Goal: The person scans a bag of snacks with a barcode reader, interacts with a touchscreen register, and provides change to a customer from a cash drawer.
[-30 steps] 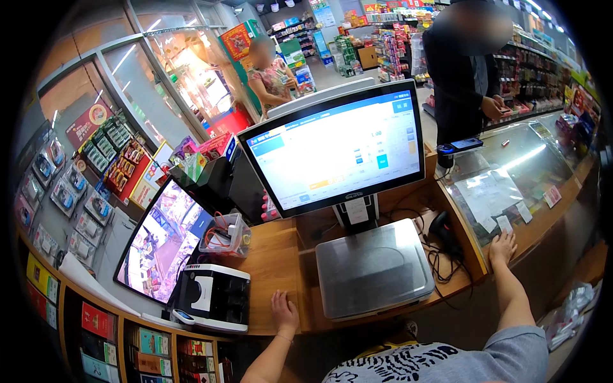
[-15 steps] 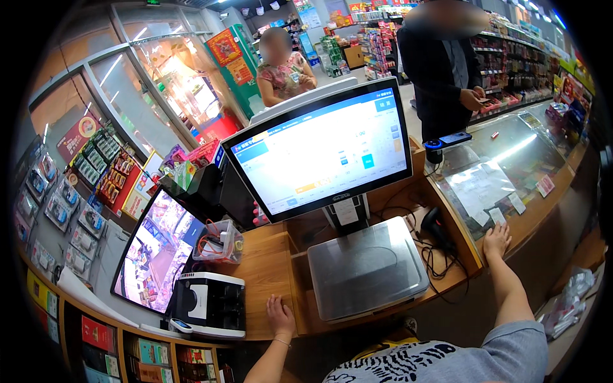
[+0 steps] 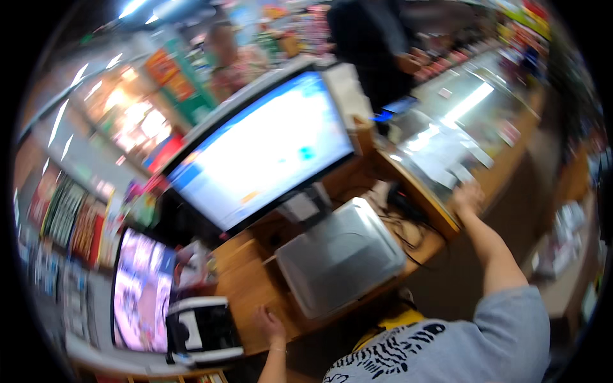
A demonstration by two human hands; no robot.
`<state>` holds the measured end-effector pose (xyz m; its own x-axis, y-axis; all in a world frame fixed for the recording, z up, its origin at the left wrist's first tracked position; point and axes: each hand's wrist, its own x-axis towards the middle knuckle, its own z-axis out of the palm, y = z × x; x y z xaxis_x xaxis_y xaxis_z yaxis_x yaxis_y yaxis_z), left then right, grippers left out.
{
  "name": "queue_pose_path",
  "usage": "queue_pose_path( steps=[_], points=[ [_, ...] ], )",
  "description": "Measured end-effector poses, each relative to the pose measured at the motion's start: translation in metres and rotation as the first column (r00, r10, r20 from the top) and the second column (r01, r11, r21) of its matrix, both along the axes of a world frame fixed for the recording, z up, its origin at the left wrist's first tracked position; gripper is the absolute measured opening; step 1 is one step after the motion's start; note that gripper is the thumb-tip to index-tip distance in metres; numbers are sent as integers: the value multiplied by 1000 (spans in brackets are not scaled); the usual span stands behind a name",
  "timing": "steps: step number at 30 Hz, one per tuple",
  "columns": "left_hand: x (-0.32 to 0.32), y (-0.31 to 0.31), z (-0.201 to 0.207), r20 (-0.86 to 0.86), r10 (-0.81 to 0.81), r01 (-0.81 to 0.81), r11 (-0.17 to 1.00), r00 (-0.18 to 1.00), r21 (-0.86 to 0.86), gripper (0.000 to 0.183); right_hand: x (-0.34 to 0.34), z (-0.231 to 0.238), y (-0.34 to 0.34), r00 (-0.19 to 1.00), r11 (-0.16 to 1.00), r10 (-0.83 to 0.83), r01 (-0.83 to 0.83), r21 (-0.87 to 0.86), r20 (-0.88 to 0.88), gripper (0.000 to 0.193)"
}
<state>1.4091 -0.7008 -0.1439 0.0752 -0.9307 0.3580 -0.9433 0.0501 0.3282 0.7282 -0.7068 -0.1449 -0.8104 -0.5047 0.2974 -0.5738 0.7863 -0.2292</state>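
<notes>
The picture is smeared by motion. My left hand (image 3: 271, 325) lies on the wooden counter (image 3: 246, 287), fingers stretched out, with nothing seen in it. Close by its left stands a black-and-white counter machine (image 3: 201, 329). My right hand (image 3: 468, 196) rests flat at the edge of the glass-topped counter (image 3: 421, 121), its fingertips next to small white paper slips (image 3: 460, 172). Between my hands is a flat silver scale plate (image 3: 341, 255), and behind it a large lit monitor (image 3: 265, 150). A black handheld scanner (image 3: 408, 203) with a coiled cable sits right of the plate.
A second screen (image 3: 143, 290) stands at the left beside a clear plastic bin (image 3: 191, 265). Across the glass counter stands a person in a dark jacket (image 3: 364, 51), hands together. Another person in a patterned top (image 3: 236, 73) is behind the monitor. Packets (image 3: 562, 239) lie at the right.
The whole view has tilted and shifted, so the monitor and glass counter sit further left. Both my hands stay at about the same spots on the counters.
</notes>
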Motion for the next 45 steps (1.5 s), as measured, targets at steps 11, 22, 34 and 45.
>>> queue_pose_path(
  steps=[11, 22, 34, 45],
  points=[
    [20, 11, -37, 290, -112, 186, 953, 950, -238, 31, 9, 11, 0, 989, 995, 60, -70, 72, 137, 55],
    [-24, 15, 79, 415, 77, -286, 835, 906, 470, 42, 0, -2, 11, 996, 998, 4, -10, 67, 84, 53],
    [-3, 7, -13, 132, -77, 73, 997, 988, 34, 35, -2, 2, 12, 997, 988, -25, 14, 155, 68, 53],
    [15, 9, -16, 96, -41, 44, 999, 995, -24, 35, 7, 9, 8, 995, 996, -2, -7, 87, 96, 51]
  ],
)
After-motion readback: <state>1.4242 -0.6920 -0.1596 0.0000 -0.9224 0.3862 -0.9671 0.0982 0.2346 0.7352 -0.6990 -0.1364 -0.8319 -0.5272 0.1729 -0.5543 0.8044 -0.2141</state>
